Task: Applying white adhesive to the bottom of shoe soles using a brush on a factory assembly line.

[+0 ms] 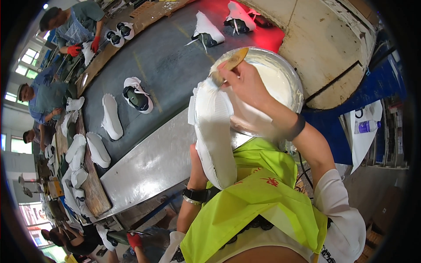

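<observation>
Closed round a yellow wooden-handled brush (pixel 239 57), the right hand (pixel 246 83) apparently coats the long white fabric shoe (pixel 215 138) below-left, which likely needs even strokes next; how the left hand (pixel 197 164) grips is hidden.

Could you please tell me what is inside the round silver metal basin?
The round silver metal basin holds opaque, creamy white liquid. The bare right hand and forearm hide part of the inside; anything behind them or beneath the liquid's surface cannot be seen.
</observation>
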`<state>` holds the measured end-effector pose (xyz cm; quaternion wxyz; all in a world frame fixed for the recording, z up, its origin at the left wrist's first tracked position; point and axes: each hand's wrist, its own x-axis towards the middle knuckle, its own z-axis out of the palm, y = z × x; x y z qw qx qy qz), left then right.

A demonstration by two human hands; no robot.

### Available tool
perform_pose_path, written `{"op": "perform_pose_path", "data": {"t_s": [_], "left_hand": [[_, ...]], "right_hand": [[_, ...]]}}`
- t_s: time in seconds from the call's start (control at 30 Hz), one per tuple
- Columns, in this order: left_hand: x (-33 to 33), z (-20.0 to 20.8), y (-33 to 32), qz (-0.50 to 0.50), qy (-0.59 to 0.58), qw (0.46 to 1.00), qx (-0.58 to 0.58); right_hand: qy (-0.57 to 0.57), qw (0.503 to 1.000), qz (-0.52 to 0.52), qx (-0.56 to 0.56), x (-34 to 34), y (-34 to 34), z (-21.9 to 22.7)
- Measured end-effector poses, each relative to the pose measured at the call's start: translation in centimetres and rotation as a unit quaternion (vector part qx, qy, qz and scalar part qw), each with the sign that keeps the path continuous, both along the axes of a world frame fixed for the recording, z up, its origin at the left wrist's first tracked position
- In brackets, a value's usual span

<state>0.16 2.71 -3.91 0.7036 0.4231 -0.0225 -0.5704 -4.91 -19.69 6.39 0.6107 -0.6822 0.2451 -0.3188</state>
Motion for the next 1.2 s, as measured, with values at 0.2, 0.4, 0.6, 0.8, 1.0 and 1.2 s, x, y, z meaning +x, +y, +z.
{"op": "perform_pose_path", "data": {"t_s": [0.2,0.4,0.6,0.8,1.0,1.2], "left_hand": [[0.4,1.2,0.0,0.017,0.0,1.0,0.004],[0.8,-0.1,0.1,0.014,-0.001,1.0,0.009],[0.6,0.7,-0.2,0.02,0.015,0.999,-0.023],[0.9,0.5,-0.2,0.015,-0.013,1.0,0.002],[0.8,0.9,0.5,0.057,-0.029,0.998,0.017],[1.4,-0.6,1.2,0.046,-0.064,0.997,0.006]], "right_hand": [[0.13,0.987,-0.038,-0.091,-4.7,3.4,-0.9],[0.072,0.993,-0.043,-0.08,-3.1,3.0,1.5],[0.072,0.994,0.077,0.009,-2.5,5.8,2.9],[0.044,0.996,-0.015,-0.08,0.5,4.8,2.8],[0.093,0.983,0.04,-0.154,-0.3,6.5,4.4],[0.168,0.963,0.129,-0.168,-1.0,5.4,6.3]]}}
